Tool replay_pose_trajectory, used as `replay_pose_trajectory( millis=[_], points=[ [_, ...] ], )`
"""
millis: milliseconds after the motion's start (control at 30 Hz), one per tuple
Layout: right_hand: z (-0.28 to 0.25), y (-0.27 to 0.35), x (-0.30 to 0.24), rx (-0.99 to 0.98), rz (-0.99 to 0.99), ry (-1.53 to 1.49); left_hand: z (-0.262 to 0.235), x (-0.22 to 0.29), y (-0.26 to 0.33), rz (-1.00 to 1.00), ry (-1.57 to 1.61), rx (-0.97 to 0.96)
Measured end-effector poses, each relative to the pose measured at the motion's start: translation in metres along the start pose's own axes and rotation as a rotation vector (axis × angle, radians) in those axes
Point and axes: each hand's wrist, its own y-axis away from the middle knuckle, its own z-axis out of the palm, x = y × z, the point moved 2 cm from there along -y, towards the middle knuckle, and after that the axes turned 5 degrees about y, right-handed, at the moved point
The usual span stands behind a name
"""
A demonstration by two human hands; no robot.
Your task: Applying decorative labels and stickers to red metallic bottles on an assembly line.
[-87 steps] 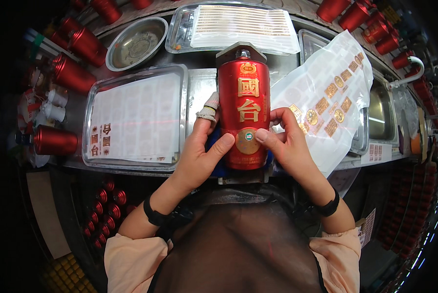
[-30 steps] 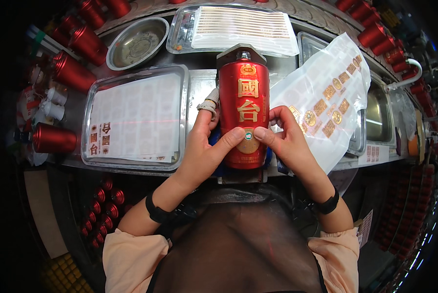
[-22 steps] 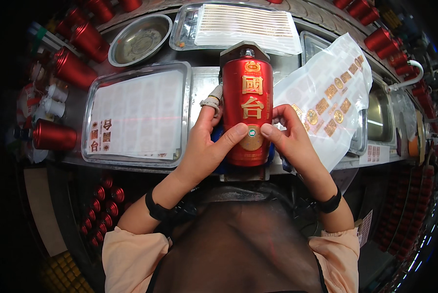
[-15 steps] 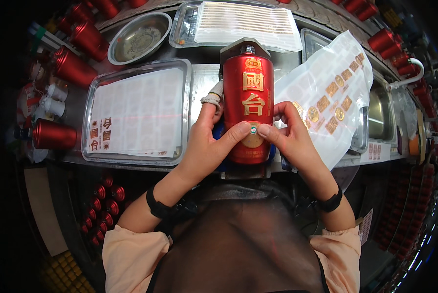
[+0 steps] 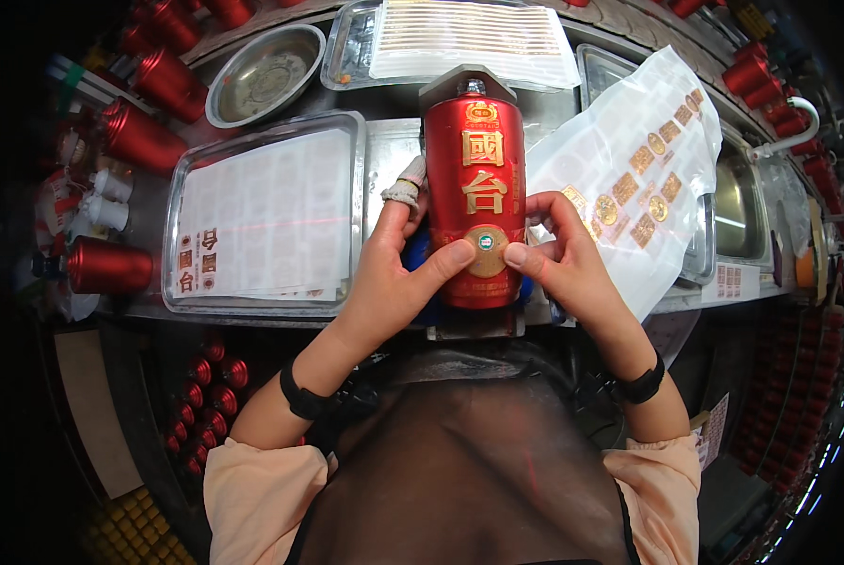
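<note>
A glossy red bottle (image 5: 478, 202) with raised gold characters lies in front of me in a holder, its neck pointing away. A round gold sticker (image 5: 487, 264) with a small green-and-white centre sits on its lower front. My left hand (image 5: 405, 254) is closed about the bottle's left side, its thumb pressing the sticker's left edge. A pale finger cover (image 5: 405, 184) wraps one of its fingers. On the other side, my right hand (image 5: 558, 247) grips the bottle, thumb at the sticker's right edge and fingers curled partly out of sight. Blue material of the holder shows beside the bottle.
Left, a metal tray (image 5: 359, 217) holds sheets of stickers (image 5: 262, 207); behind it stands a round metal bowl (image 5: 266, 75). Striped sheets (image 5: 474, 42) lie in a far tray. A translucent sticker sheet (image 5: 629, 179) spreads right, before a sink (image 5: 742, 212). More red bottles (image 5: 111, 266) surround the counter.
My thumbs have moved apart from the sticker's centre toward its left and right edges, uncovering it. The view has shifted slightly; the bottle stays in its place.
</note>
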Motion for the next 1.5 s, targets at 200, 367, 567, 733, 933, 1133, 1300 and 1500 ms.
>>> replay_pose_trajectory(
  millis=[200,367,567,733,933,1133,1300,1500],
  points=[
    [-0.013,0.004,0.008,0.064,0.113,-0.058,-0.014,-0.006,0.011,-0.03,0.034,0.038],
    [-0.007,0.003,0.02,0.066,0.101,-0.116,-0.006,-0.006,0.006,-0.046,0.063,-0.015],
    [-0.003,0.0,0.021,0.018,-0.006,-0.168,-0.005,-0.01,0.004,-0.018,0.076,0.006],
    [-0.007,0.001,0.021,-0.003,0.041,-0.178,-0.006,-0.011,0.002,-0.052,0.121,-0.003],
    [-0.006,0.0,0.019,-0.012,0.034,-0.159,-0.007,-0.013,0.004,-0.082,0.05,0.023],
    [-0.009,0.003,0.015,-0.018,0.041,-0.046,-0.004,-0.01,0.002,-0.061,0.053,0.011],
    [-0.008,0.004,0.005,0.005,0.073,-0.076,-0.008,-0.009,0.008,-0.037,0.021,0.022],
    [0.013,-0.001,-0.007,0.155,0.015,-0.027,0.002,0.001,0.007,-0.041,-0.037,0.015]
  ],
)
